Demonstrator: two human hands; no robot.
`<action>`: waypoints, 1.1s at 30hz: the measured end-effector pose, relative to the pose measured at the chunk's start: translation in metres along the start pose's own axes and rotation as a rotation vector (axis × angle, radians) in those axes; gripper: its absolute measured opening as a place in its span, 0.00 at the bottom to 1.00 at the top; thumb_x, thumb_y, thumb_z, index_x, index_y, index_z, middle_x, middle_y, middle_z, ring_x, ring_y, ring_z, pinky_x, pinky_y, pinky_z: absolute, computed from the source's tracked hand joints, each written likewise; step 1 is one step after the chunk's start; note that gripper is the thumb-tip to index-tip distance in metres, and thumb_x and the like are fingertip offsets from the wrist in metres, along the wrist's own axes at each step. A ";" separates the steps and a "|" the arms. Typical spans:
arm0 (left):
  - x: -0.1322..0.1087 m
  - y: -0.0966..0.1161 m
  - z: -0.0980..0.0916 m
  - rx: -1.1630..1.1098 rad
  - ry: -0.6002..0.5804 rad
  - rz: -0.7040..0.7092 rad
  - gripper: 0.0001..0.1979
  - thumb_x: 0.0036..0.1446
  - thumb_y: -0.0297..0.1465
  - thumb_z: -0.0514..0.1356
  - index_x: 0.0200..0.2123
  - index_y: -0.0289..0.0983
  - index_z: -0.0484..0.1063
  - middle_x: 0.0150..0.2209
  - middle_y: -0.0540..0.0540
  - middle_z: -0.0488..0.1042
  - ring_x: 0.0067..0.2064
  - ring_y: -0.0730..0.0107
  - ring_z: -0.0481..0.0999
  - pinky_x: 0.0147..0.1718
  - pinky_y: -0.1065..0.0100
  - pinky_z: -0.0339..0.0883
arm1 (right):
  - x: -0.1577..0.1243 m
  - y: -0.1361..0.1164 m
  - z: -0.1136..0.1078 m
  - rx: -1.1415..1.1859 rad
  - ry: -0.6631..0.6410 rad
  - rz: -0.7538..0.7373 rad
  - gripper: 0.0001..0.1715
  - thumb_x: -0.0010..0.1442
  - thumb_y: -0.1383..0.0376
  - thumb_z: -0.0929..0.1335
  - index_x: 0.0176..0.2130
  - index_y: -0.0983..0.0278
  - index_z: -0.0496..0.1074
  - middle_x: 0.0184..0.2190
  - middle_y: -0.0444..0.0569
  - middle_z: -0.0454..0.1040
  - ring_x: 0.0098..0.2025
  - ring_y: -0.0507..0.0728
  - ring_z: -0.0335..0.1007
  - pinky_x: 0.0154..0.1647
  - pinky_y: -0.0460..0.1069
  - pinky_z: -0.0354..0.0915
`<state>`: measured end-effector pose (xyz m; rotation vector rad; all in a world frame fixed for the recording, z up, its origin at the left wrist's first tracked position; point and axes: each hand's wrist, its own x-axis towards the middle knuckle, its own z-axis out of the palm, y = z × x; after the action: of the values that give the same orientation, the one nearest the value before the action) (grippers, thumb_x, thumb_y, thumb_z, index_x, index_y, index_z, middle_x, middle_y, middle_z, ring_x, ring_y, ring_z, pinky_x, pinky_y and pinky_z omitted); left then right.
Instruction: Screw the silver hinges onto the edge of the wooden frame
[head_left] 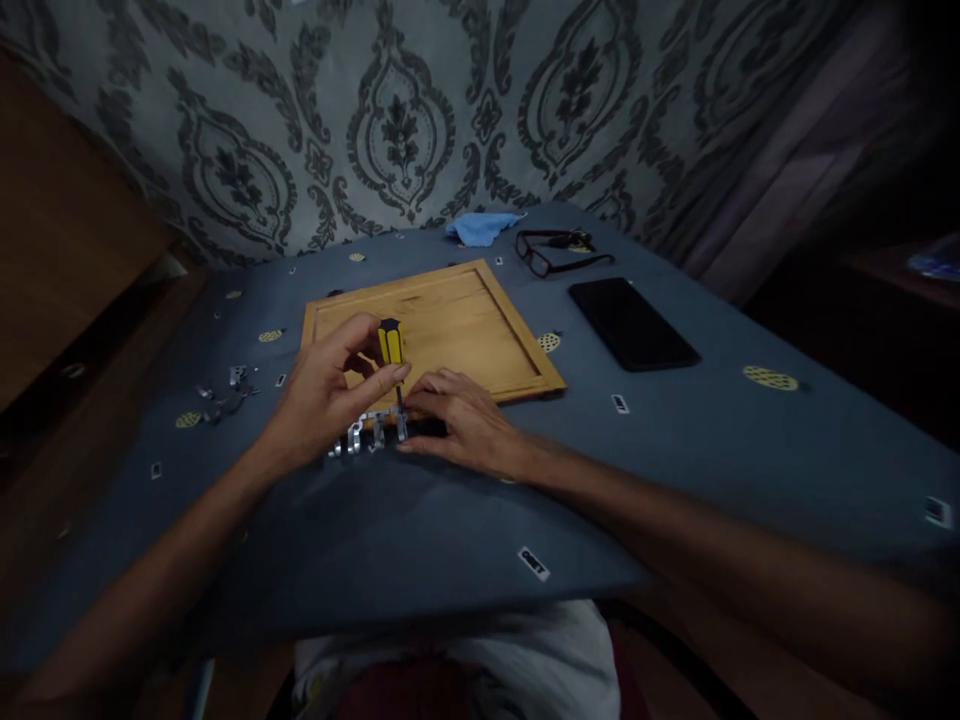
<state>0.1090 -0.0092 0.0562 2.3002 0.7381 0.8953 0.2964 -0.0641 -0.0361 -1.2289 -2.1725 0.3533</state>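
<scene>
My left hand grips a screwdriver with a yellow and black handle, held upright with its shaft pointing down. Fingers of my right hand close around a small metal bracket at the foot of the shaft. The screwdriver's tip is too small to make out. To the left of that bracket, several shiny curved metal pieces line the near edge of a framed wooden panel. The panel lies flat on the table, partly behind my hands.
Loose metal parts lie on the blue patterned tablecloth at left. Beyond the panel are a blue cloth and eyeglasses. A black phone rests at right. A wooden cabinet borders the left, a patterned wall the back.
</scene>
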 end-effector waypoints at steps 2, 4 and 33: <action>0.002 -0.001 0.000 -0.026 -0.002 -0.004 0.15 0.60 0.43 0.68 0.33 0.40 0.71 0.33 0.50 0.73 0.35 0.68 0.74 0.33 0.68 0.69 | 0.000 0.000 0.001 0.000 0.005 0.000 0.28 0.62 0.47 0.73 0.51 0.65 0.78 0.44 0.54 0.77 0.48 0.62 0.70 0.50 0.56 0.65; 0.003 -0.001 -0.001 -0.047 -0.003 -0.012 0.15 0.60 0.44 0.68 0.32 0.40 0.71 0.33 0.49 0.73 0.35 0.68 0.74 0.33 0.67 0.69 | 0.000 0.001 0.001 0.003 0.004 0.001 0.28 0.61 0.47 0.74 0.51 0.65 0.78 0.44 0.53 0.77 0.48 0.62 0.70 0.50 0.56 0.64; -0.011 0.002 0.005 -0.093 0.099 -0.137 0.08 0.60 0.35 0.70 0.43 0.46 0.78 0.39 0.51 0.77 0.39 0.67 0.79 0.39 0.64 0.75 | 0.004 -0.008 -0.003 -0.014 -0.034 0.067 0.27 0.60 0.50 0.76 0.49 0.68 0.78 0.45 0.56 0.76 0.49 0.64 0.68 0.49 0.57 0.63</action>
<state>0.1058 -0.0193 0.0498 2.1099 0.8662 0.9647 0.2909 -0.0652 -0.0282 -1.3143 -2.1699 0.3900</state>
